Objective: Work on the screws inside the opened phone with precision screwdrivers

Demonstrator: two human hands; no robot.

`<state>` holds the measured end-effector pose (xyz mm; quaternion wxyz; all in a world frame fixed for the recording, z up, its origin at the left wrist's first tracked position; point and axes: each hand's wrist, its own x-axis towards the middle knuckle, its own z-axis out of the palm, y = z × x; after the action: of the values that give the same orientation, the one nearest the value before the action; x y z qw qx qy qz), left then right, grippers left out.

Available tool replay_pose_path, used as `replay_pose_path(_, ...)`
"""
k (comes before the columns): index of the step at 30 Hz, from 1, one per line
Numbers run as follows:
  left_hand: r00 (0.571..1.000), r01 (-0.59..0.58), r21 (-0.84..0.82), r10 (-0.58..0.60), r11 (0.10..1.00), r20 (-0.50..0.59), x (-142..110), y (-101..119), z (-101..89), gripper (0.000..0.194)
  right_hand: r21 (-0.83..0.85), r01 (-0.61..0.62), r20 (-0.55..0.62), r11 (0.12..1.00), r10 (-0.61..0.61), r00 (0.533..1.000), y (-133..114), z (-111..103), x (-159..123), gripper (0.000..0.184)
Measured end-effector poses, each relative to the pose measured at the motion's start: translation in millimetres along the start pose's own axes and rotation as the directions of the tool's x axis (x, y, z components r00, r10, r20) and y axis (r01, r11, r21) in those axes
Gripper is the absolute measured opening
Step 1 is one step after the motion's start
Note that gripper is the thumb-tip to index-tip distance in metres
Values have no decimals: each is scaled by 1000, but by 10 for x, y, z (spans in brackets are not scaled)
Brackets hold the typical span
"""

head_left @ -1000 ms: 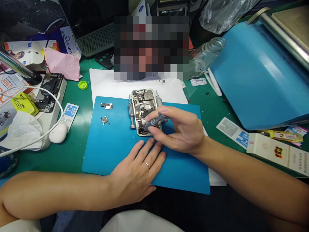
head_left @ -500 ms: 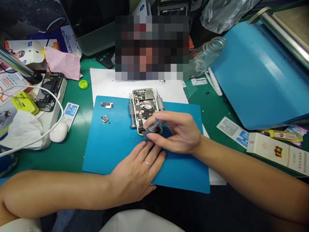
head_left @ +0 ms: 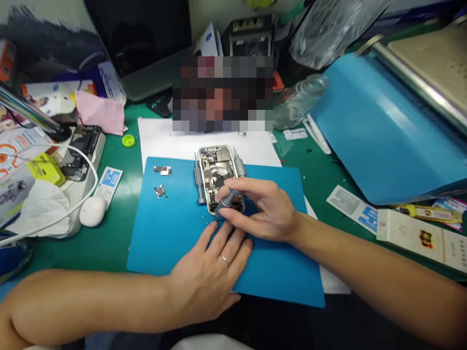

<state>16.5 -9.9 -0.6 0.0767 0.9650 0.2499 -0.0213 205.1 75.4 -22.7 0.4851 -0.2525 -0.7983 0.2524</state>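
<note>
An opened phone (head_left: 215, 172) with its inner parts showing lies on a blue mat (head_left: 164, 233). My right hand (head_left: 264, 209) is closed on a grey screwdriver (head_left: 229, 198), held slantwise at the phone's lower end; its tip is too small to make out. My left hand (head_left: 215, 267) rests flat on the mat below the phone, fingers stretched out and a ring on one of them. One more grey screwdriver (head_left: 198, 182) lies along the phone's left side, and another screwdriver (head_left: 239, 164) along its right. Two small metal phone parts (head_left: 163, 170) sit on the mat's left.
A white earbud case (head_left: 92, 211), a cable and a power strip crowd the left. A glass jar (head_left: 301, 99) lies tilted at the back, beside a large blue sheet (head_left: 368, 121). At right is a white cigarette box (head_left: 404, 227). A blurred-out patch covers the back middle.
The whole view has tilted up, so things sit lower in the picture. My left fingers have spread slightly apart. My right hand keeps its hold on the screwdriver at the phone's lower end.
</note>
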Motion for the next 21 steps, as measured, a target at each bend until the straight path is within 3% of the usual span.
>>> replay_pose_path(5, 1000, -4, 24, 4, 1000, -4, -12, -10, 3, 96, 2, 22, -113, 1000, -22, 993, 21, -15, 36, 58)
replay_pose_path(10, 1000, -2, 21, 3, 1000, -9, -11, -12, 15, 96, -36, -32, -204, 999, 24, 979, 54, -47, 47, 65)
replay_pose_path(21, 1000, 2, 12, -2, 1000, -21, -11, -6, 28, 96, -81, -16, -186, 997, 1, 983, 66, -51, 47, 69)
